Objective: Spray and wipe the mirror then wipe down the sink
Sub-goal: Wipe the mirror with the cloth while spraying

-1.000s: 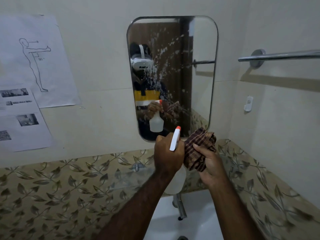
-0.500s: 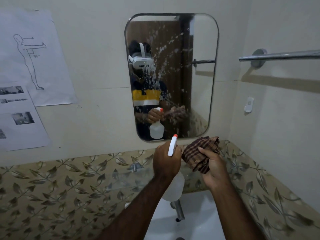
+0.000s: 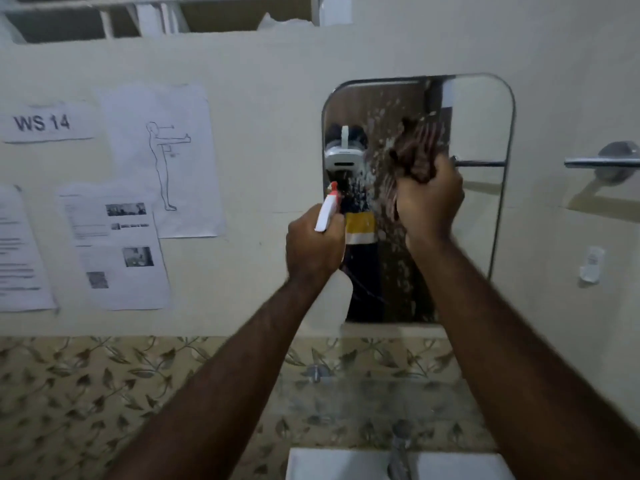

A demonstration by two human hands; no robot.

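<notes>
A rounded wall mirror (image 3: pixel 481 133) is speckled with white spray droplets across its middle. My right hand (image 3: pixel 429 199) presses a bunched brown checked cloth (image 3: pixel 414 150) against the glass near the mirror's centre. My left hand (image 3: pixel 313 247) grips a white spray bottle (image 3: pixel 329 211) with a red nozzle, held just in front of the mirror's left edge; the bottle's body hangs below my fist. A white sink (image 3: pixel 332 465) shows at the bottom edge, with a metal tap (image 3: pixel 400 448) standing over it.
Paper sheets (image 3: pixel 117 244) and a "WS 14" label (image 3: pixel 43 123) are taped to the wall on the left. A metal towel bar (image 3: pixel 602 162) and a small white hook (image 3: pixel 590 268) sit on the right wall. Leaf-patterned tiles (image 3: pixel 104 393) run below the mirror.
My right hand has risen with the cloth from below the mirror up onto the glass. My left hand and the spray bottle have also lifted. The view has tilted upward.
</notes>
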